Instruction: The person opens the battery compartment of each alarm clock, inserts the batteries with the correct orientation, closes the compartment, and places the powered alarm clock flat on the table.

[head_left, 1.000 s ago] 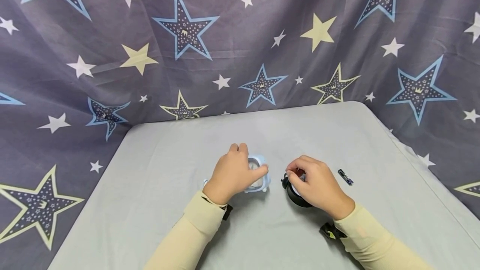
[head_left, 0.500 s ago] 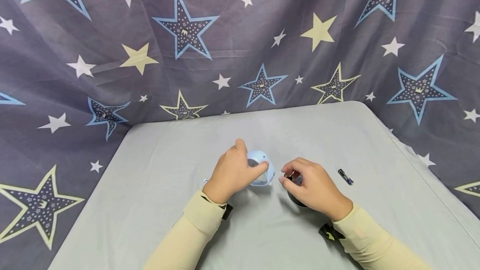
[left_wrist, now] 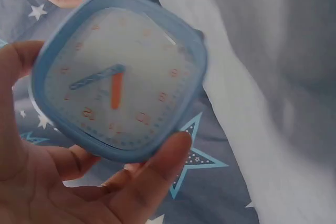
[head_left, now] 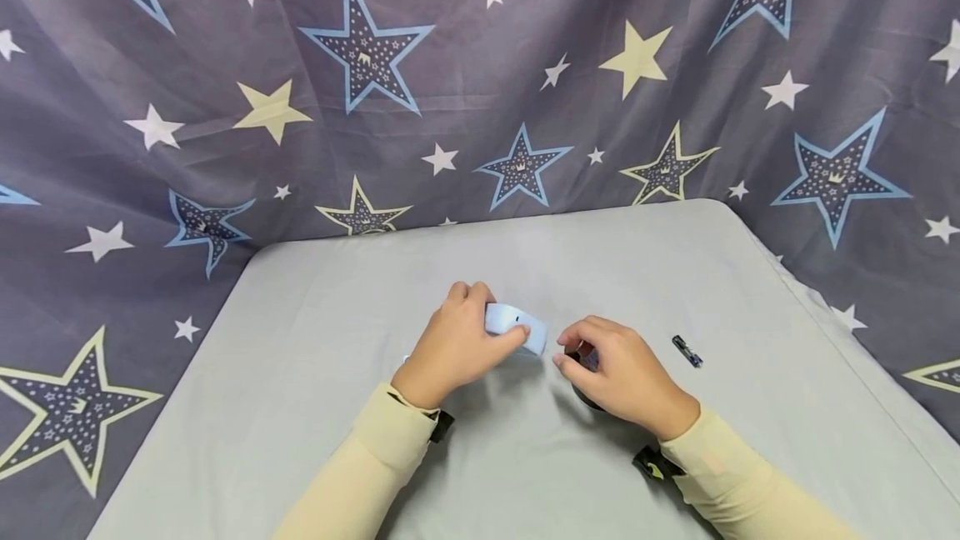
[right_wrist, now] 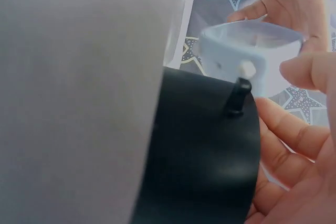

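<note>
My left hand (head_left: pixel 450 348) grips a light blue alarm clock (head_left: pixel 513 328) by its sides, thumb at the near side, tipped so that its case faces up in the head view. The left wrist view shows its pale dial (left_wrist: pixel 126 40) with orange numerals and an orange hand. My right hand (head_left: pixel 626 373) bends loosely over a round black clock (head_left: pixel 583 390) that is mostly hidden beneath it. In the right wrist view, fingers (right_wrist: pixel 283 129) lie against the edge of the curved black case (right_wrist: pixel 205 150), which bears a small peg. The thumb stands off from it.
A small dark slim object (head_left: pixel 687 351), like a battery, lies on the grey-covered table (head_left: pixel 750 440) right of my right hand. A tiny light blue bit (head_left: pixel 407 357) shows left of my left wrist. A star-patterned curtain (head_left: pixel 450 90) stands behind the table.
The light blue clock has tilted from showing its face to showing its case. My right thumb and fingertips have parted somewhat and shifted slightly left over the black clock.
</note>
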The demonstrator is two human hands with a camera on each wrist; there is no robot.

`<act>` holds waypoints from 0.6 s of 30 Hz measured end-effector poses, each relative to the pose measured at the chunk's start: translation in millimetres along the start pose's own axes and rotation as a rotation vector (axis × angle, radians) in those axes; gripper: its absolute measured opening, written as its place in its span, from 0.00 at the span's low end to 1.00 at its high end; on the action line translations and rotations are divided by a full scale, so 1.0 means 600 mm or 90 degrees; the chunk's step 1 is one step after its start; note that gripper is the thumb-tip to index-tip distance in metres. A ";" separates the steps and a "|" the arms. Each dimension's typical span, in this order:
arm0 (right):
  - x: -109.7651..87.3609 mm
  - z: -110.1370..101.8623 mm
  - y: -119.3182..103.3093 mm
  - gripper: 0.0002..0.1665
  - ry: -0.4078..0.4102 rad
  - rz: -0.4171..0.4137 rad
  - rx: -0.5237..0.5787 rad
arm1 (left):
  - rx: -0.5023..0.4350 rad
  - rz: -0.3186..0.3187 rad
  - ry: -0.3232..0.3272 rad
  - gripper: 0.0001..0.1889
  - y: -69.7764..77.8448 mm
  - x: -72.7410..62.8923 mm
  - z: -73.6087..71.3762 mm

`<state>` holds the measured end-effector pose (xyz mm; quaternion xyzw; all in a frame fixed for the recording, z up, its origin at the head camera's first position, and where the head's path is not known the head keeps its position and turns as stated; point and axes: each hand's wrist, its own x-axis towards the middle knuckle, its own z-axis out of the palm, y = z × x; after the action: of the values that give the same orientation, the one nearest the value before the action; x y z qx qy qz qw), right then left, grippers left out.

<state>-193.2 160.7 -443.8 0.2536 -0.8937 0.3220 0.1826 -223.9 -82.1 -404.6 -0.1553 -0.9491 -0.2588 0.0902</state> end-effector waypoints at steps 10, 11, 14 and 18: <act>0.002 0.003 0.001 0.08 -0.014 -0.004 0.008 | -0.077 0.052 -0.009 0.27 -0.019 -0.010 -0.007; 0.002 0.003 0.001 0.09 -0.017 -0.006 0.010 | -0.088 0.063 -0.005 0.26 -0.022 -0.011 -0.006; 0.002 0.003 0.000 0.11 -0.022 -0.012 0.011 | -0.122 0.096 0.004 0.25 -0.032 -0.014 -0.004; 0.004 0.003 0.000 0.13 -0.023 -0.021 0.007 | -0.164 0.128 0.008 0.25 -0.041 -0.016 -0.003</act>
<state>-195.2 158.7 -443.8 0.2754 -0.8907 0.3191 0.1702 -223.0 -105.6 -417.0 -0.2586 -0.8870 -0.3690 0.1008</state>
